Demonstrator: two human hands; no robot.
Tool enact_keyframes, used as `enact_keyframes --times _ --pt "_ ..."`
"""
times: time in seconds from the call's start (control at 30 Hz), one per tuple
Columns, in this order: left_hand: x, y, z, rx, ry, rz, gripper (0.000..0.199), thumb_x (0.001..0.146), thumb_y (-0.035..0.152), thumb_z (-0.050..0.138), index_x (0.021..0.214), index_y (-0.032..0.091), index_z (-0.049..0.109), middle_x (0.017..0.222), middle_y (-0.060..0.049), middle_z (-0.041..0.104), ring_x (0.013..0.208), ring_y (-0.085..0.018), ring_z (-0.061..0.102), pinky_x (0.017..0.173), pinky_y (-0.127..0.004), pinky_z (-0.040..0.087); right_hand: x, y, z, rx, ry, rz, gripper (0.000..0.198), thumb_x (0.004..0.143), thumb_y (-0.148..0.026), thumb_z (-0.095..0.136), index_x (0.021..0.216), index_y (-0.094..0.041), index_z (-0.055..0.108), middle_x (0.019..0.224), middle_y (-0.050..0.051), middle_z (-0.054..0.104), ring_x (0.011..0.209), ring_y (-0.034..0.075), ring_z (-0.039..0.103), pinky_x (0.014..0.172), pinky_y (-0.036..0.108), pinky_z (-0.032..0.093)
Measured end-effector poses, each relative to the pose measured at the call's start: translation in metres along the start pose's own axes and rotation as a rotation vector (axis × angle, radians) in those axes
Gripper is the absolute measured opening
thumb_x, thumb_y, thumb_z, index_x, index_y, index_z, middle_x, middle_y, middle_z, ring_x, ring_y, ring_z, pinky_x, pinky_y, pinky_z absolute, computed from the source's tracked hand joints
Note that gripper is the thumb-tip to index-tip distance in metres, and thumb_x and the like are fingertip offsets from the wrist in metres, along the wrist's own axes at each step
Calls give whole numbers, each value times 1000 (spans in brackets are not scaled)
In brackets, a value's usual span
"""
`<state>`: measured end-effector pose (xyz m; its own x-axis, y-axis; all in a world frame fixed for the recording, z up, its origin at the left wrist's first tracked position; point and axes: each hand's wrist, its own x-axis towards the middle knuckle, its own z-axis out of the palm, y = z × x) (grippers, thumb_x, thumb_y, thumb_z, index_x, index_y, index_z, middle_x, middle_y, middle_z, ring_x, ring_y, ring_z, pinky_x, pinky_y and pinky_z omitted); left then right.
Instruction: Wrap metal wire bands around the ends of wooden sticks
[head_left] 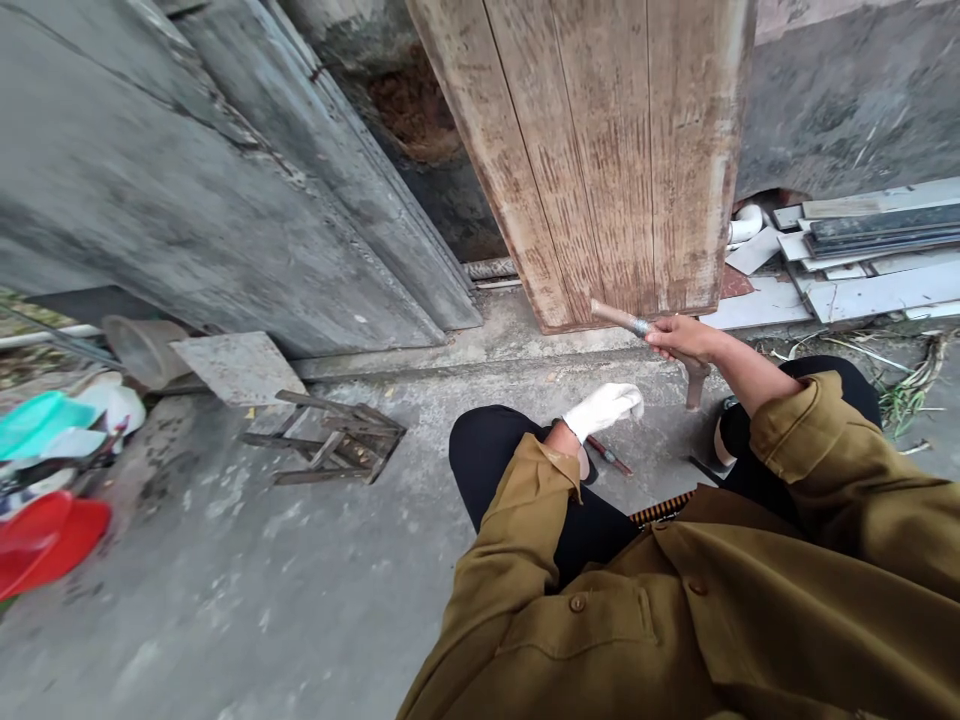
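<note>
My right hand (pixel 682 340), bare, is closed around a wooden-handled tool (pixel 621 318) with a band of metal or wire near the grip. A brown stubby part (pixel 696 385) points down below that hand, and how it joins the handle is hidden. My left hand (pixel 604 410) wears a white glove and hovers near my left knee, fingers curled inward. Whatever those fingers may hold is hidden. On the concrete below it lies a thin red and dark tool (pixel 611 455). In front of both hands a large plank panel (pixel 600 170) leans on the wall, its surface scuffed.
A small wooden stool (pixel 337 445) lies on the concrete to the left. Beyond it are a pale board (pixel 240 368), a red basin (pixel 52 545) and a turquoise basin (pixel 45 425). Grey slabs (pixel 300 200) lean at left. Stacked tile strips (pixel 885 250) and uprooted grass (pixel 911 390) lie at right.
</note>
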<state>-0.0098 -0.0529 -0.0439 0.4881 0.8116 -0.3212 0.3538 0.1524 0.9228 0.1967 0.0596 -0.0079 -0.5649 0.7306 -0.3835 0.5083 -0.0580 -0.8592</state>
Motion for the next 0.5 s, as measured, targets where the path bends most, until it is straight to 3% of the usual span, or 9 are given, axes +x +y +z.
enact_keyframes --times 0.1,0.2,0.37,0.43,0.5 --pt "0 2 -1 18 -5 6 24 94 32 58 99 11 67 100 -12 67 91 -19 62 80 -32 52 9 5 10 -543 -9 76 20 83 -36 63 83 -16 60 83 10 64 77 21 60 68 30 43" --pt "-1 3 -10 40 2 15 28 92 29 57 72 11 64 72 -7 64 73 -16 57 69 -27 46 12 12 15 -823 -274 82 18 81 -32 65 80 -14 64 84 11 66 80 23 61 69 31 42" --pt "-3 8 -18 52 34 17 26 89 28 59 67 14 60 63 -4 59 70 -15 51 66 -27 42 4 17 23 -558 -808 151 32 75 -44 71 74 -13 63 62 1 59 54 12 51 56 26 39" --pt "-2 9 -17 38 65 7 24 88 29 60 69 15 61 63 -4 58 69 -15 51 64 -26 42 -1 13 24 -406 -945 115 44 69 -55 74 76 -13 62 62 -1 58 53 10 50 54 24 39" --pt "0 9 -14 27 108 5 23 88 32 60 74 13 61 65 -3 57 68 -14 51 63 -26 43 -7 5 19 -248 -981 22 52 67 -62 74 79 -13 61 64 -1 58 55 9 50 54 23 39"
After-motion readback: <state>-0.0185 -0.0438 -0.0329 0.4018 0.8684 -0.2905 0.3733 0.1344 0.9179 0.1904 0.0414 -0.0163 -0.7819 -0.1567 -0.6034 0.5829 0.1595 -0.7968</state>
